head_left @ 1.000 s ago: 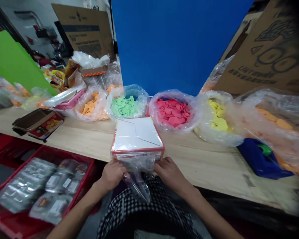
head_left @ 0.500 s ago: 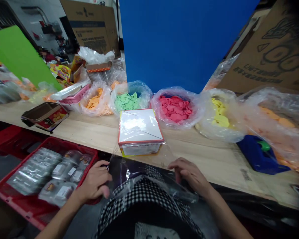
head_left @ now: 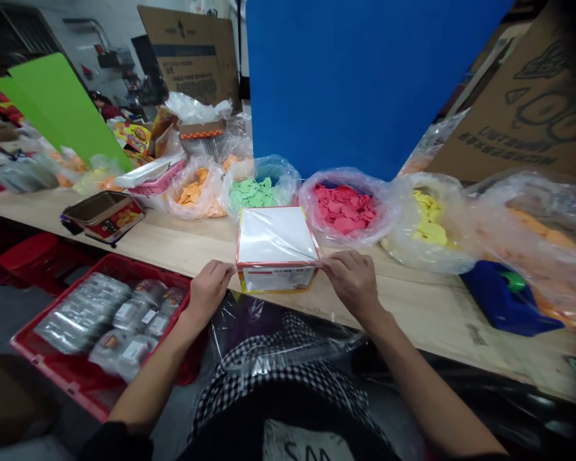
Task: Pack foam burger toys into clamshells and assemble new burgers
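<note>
A white-topped box with red and yellow edges sits near the table's front edge, inside a clear plastic bag. The bag's loose end hangs over the edge toward my lap. My left hand pinches the clear plastic at the box's near left corner. At the near right corner, my right hand pinches the plastic in the same way. Between the two hands the film looks drawn tight along the box's front top edge.
Plastic bags of green pieces, red pieces and yellow pieces line the back. A blue tape dispenser stands right. A brown tray lies left. Below is a red crate with clear packs.
Both hands have moved up from the loose bag end to the box's near corners. Their fingers have closed on the plastic. The view has shifted slightly.
</note>
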Tool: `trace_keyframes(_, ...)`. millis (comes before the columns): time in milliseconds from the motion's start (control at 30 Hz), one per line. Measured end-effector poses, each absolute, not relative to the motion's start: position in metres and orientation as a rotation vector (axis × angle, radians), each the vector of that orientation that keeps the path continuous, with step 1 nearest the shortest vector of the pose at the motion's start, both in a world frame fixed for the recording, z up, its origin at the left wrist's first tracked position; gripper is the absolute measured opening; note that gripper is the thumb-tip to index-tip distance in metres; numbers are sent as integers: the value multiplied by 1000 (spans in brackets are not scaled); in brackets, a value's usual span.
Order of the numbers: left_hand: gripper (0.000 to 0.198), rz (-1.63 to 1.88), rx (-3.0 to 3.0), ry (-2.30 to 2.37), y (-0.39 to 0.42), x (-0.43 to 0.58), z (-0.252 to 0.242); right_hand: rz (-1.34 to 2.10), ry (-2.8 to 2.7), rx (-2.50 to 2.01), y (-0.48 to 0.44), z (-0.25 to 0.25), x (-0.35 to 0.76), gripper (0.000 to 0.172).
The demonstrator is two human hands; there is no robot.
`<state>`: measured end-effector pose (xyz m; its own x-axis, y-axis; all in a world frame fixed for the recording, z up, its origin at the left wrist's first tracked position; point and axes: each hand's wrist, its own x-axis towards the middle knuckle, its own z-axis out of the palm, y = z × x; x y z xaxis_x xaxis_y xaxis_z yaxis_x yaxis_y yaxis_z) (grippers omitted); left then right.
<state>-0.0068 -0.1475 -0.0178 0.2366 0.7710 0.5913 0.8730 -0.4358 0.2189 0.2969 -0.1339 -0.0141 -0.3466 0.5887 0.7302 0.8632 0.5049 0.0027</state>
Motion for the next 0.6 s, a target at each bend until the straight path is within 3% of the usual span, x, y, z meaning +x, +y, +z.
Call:
trace_keyframes(167, 12, -1213, -2402, -1778, -183, -26, -19, -341, -2076, -1067, -169, -7, 302, 3)
trace_keyframes(367, 50, -1828, -2080, -2939, -231, -32, -45, 454, -2108, -990, -202, -8, 263, 9)
trace_keyframes(467, 39, -1914, -2113, -3309, -249, -29, -52, 689, -2255, -927, -208, -21, 228, 10)
trace_keyframes(600, 34, -2043, -1940, -3410, -265, -36, -44, 921, -2392, -806, -217, -37, 186, 11)
